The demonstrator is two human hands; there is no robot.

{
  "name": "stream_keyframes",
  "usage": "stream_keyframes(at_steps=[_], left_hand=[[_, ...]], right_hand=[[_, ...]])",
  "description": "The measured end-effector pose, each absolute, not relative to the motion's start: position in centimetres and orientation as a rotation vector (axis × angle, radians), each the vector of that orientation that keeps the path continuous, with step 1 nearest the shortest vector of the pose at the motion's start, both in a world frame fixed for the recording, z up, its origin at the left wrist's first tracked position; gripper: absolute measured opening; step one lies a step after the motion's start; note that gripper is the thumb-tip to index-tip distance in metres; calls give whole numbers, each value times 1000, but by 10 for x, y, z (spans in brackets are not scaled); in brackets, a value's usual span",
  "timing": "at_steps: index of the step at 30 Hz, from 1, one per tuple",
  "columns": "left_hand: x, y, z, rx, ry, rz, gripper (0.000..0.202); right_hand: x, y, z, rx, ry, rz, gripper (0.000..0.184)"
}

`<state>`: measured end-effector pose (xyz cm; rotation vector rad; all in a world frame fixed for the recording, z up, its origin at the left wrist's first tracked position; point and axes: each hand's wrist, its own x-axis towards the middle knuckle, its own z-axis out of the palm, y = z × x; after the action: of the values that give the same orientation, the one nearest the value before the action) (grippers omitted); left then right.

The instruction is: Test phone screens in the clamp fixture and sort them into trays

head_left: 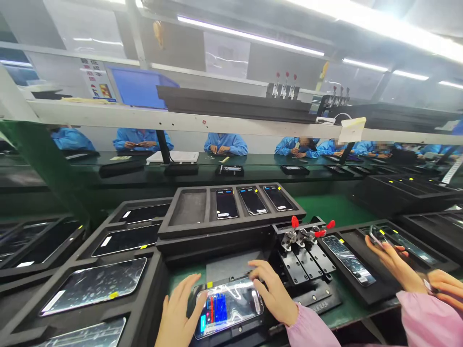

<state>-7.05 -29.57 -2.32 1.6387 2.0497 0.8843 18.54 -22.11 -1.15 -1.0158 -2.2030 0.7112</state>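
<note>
A smartphone (231,308) with a lit screen lies tilted sideways on a black base in front of me. Blue and red bars show on the left part of its screen, and a yellow tab sticks up at its top left. My left hand (179,313) is open at the phone's left end, the thumb over that edge. Fingers apart, my right hand (273,294) reaches over the right end, its fingertips at or just above the glass. Just right of it stands a black clamp fixture (304,255) with red-tipped levers.
Behind the phone is a black foam tray (188,229) with several phones. More foam trays with phones (97,284) are at left. At right, a co-worker's hand (394,262) holds a phone above another tray (383,289). A white shelf (217,123) crosses overhead; people in blue sit beyond.
</note>
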Motion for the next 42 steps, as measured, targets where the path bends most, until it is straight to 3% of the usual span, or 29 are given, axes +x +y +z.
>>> stream_keyframes(at_steps=[5, 13, 19, 26, 31, 37, 42], left_hand=[[-71, -279, -32, 1724, 2005, 710, 30], [-72, -276, -35, 1550, 1884, 955, 42], [-76, -291, -50, 1191, 1770, 1259, 47], [-78, -299, -61, 1026, 1664, 1377, 49], [-79, -299, -62, 1022, 1667, 1431, 48], [-78, -300, -60, 1020, 1685, 1426, 47], [-78, -300, -60, 1029, 1698, 1435, 45]], right_hand=[[186, -210, -24, -1168, -2406, 856, 63], [185, -209, -36, -1180, -2596, 713, 70], [176, -213, -13, -1155, -2578, 785, 75], [113, -216, 10, -652, -2974, 627, 112], [107, -215, 27, -677, -2860, 599, 108], [56, -180, 114, -846, -2131, 760, 90], [-37, -96, 172, -1419, -2143, 759, 103]])
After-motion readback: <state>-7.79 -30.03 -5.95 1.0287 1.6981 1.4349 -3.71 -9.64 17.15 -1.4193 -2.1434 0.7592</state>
